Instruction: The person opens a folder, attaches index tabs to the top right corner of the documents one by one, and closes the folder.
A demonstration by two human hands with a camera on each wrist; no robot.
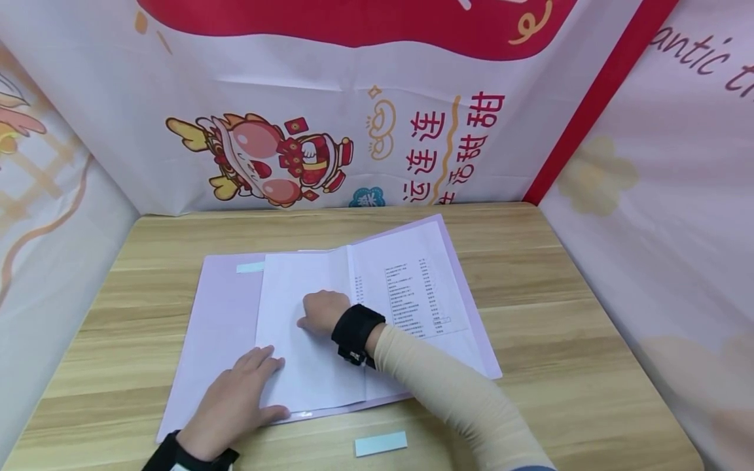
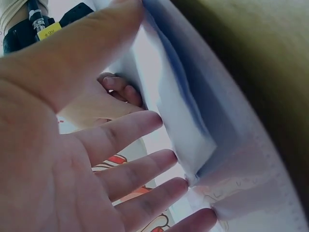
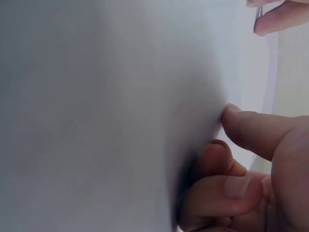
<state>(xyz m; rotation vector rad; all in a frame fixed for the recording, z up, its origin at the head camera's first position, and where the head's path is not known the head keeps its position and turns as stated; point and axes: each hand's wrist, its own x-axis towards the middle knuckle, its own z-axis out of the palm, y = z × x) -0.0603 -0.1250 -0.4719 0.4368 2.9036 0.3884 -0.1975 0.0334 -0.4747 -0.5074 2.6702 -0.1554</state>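
Note:
A lilac folder (image 1: 203, 327) lies spread open on the table with white sheets inside. My right hand (image 1: 325, 312) rests curled on the blank left-hand page (image 1: 318, 379), close to the fold. In the right wrist view its fingers (image 3: 219, 195) are bent under and the thumb tip touches the paper. My left hand (image 1: 232, 396) lies at the left edge of that page, over the folder's cover. Its fingers (image 2: 145, 166) are straight and spread in the left wrist view, fingertips right at the sheet's edge. The right-hand page (image 1: 406, 261) carries printed lines of text.
A pale blue strip (image 1: 381, 444) lies on the wooden table (image 1: 548, 327) near the front edge. A similar light strip (image 1: 250, 267) is on the folder's upper left. Printed cloth (image 1: 353, 78) hangs behind the table and at both sides.

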